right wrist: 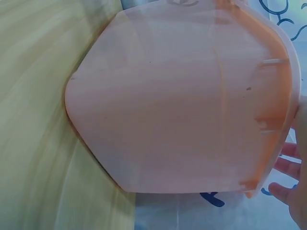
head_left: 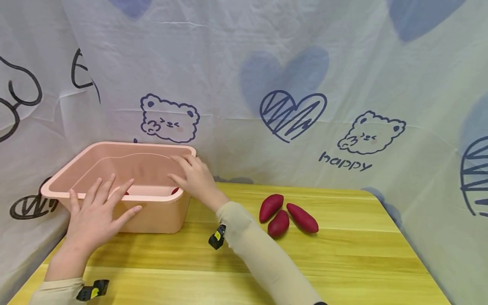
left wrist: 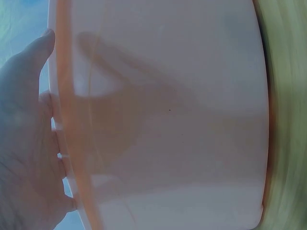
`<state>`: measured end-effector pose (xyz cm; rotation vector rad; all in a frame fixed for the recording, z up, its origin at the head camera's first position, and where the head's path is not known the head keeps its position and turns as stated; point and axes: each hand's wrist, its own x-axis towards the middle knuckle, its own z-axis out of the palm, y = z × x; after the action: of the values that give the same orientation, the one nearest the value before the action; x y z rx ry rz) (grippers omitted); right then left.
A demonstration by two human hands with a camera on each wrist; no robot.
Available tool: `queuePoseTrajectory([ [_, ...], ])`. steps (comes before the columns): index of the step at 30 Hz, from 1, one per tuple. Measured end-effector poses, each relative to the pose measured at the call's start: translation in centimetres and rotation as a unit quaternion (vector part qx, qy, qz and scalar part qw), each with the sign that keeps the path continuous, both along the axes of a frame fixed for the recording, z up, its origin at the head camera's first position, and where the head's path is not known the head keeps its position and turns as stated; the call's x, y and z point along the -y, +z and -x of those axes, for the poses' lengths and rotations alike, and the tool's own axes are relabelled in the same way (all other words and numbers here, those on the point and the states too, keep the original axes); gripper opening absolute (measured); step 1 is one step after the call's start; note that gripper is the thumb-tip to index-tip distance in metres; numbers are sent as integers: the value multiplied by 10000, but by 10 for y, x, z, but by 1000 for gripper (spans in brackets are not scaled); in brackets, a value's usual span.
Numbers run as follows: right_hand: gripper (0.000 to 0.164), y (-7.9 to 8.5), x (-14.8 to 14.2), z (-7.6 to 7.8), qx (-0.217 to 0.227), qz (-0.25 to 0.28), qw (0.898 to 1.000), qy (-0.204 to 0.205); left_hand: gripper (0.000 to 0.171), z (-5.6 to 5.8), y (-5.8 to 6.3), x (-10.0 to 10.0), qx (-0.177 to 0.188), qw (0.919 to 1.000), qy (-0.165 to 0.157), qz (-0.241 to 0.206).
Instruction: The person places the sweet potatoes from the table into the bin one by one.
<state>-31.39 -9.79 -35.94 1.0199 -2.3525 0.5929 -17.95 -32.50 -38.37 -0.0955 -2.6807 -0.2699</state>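
A pink plastic tub (head_left: 156, 216) stands at the left of the table. My left hand (head_left: 97, 212) is at its near rim, fingers spread and pointing inward over the edge. In the left wrist view, the fingertips and thumb lie along the rim, and the hand's shadow falls on the tub wall (left wrist: 192, 143). Over the right-hand rim reaches my right hand (head_left: 196, 178), its fingers loosely bent above the inside and gripping nothing visible. Small dark red bits (head_left: 175, 191) show inside the tub; the near wall and hands hide most of the bottom.
Three dark red sweet potatoes, one upper left (head_left: 271, 207), one lower (head_left: 278, 224) and one at right (head_left: 302, 218), lie close together on the wooden table (head_left: 343, 254), right of the tub. A printed cloth (head_left: 228, 140) hangs behind the table and along its sides.
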Motion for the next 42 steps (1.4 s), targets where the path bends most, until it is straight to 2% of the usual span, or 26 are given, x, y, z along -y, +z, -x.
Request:
queuePoseTrajectory([
  [20,55,-18,-32,-17,-504,596,9968,165,74,-1,0,1,62,10000,26,26],
  [31,64,-24,-60,-27,-1062,420,9934,68,75,0,0,1,46,10000,24,12],
  [42,67,-32,-97,-38,-785,-61,9969,6,75,1,1,0,22,10000,39,14],
])
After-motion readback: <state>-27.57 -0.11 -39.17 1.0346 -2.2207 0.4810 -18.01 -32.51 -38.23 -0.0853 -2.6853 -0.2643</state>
